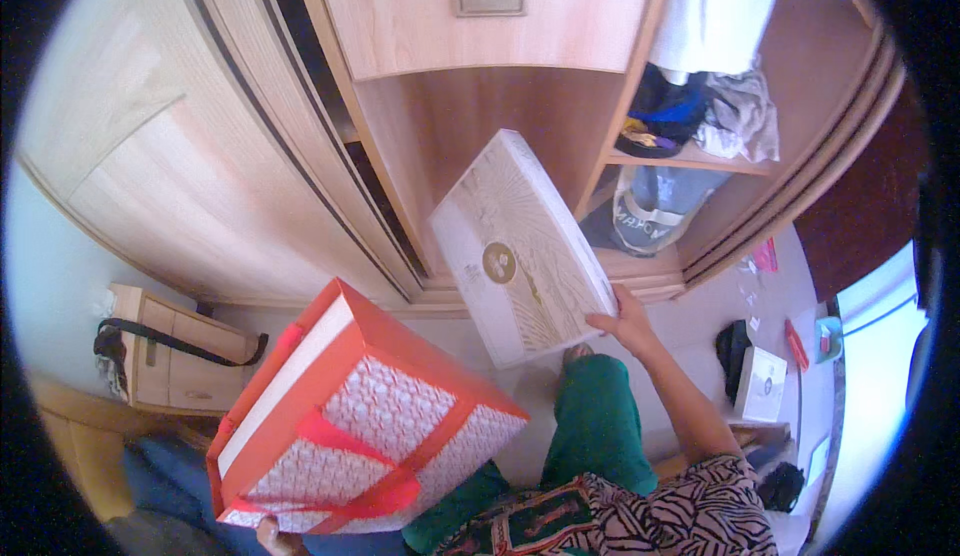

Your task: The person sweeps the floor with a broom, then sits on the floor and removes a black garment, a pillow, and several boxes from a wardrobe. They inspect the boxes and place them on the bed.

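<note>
My right hand [626, 326] grips the lower right corner of a flat white box [535, 281] with gold line patterns and a round gold emblem. The box is tilted in front of the wardrobe's lower compartment. At the lower left, my left hand [277, 536] holds the bottom corner of a large gift box [400, 396], with only a few fingers showing. Orange-red edges, a white and red patterned face and a red ribbon [370, 496] mark this gift box. It leans at a slant, apart from the white box.
Ahead stands a wooden wardrobe with a drawer [490, 16] above an open compartment [430, 116]. Folded clothes [740, 111] and a grey tote bag [655, 211] fill shelves on the right. A small cabinet [180, 356] bears a black strap. Another white box [762, 384] sits far right.
</note>
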The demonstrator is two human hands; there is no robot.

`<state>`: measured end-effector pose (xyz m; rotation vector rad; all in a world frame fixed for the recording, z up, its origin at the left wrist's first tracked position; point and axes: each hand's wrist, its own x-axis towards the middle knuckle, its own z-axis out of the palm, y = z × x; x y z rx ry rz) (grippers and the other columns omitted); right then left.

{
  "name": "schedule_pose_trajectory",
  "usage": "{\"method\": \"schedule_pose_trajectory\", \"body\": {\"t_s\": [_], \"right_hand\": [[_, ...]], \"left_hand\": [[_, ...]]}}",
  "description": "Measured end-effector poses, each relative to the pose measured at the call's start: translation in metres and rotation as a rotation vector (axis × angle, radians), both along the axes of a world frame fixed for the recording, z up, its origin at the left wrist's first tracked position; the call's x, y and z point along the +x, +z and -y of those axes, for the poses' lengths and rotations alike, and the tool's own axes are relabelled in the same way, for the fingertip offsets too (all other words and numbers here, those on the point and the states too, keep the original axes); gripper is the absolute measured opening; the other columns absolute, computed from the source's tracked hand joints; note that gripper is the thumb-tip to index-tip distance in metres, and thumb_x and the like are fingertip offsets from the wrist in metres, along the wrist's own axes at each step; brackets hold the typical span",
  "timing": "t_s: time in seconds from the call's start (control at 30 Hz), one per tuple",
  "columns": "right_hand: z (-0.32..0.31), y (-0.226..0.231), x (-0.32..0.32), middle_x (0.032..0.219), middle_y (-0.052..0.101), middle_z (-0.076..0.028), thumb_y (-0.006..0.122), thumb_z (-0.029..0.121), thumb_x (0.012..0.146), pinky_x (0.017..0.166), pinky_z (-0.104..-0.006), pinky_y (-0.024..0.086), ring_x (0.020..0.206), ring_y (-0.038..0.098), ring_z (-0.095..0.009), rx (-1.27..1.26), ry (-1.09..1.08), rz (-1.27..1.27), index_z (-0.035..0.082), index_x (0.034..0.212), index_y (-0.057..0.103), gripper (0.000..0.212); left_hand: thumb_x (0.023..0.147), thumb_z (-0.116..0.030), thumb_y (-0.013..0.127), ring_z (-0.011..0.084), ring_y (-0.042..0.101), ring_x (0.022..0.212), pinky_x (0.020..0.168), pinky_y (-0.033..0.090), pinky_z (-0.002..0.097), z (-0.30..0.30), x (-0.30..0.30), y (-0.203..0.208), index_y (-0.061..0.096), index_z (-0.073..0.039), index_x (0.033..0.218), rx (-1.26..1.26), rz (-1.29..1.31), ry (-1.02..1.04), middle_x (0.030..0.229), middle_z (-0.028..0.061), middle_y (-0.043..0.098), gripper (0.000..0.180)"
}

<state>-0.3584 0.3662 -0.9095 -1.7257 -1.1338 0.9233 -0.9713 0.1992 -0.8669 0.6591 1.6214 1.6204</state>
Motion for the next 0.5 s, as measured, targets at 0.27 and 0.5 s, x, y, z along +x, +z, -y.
{"method": "schedule_pose_trajectory", "body": {"t_s": [0.27,0.5], "right_hand": [[0.172,0.065,-0.01,0.1,0.062,-0.011,0.075,0.025,0.07,0.087,-0.0321,0.044,0.094,0.058,-0.022,0.053,-0.1,0.063,-0.002,0.115,0.056,0.055],[0.303,0.061,-0.017,0.088,0.065,-0.017,0.068,0.036,0.077,0.057,-0.0318,0.053,0.07,0.064,-0.02,0.106,-0.608,-0.508,-0.009,0.109,0.057,0.056]], "left_hand": [[0.074,-0.031,0.071,0.0338,0.042,0.113,0.094,0.036,0.0539,-0.022,0.005,0.007,0.053,0.001,0.117,-0.061,-0.042,-0.078,0.121,0.0169,0.047,0.056],[0.076,-0.025,0.07,0.0323,0.046,0.112,0.097,0.037,0.0468,-0.021,0.058,0.081,0.043,-0.002,0.129,0.189,-0.129,-0.293,0.125,0.019,0.047,0.064]]}}
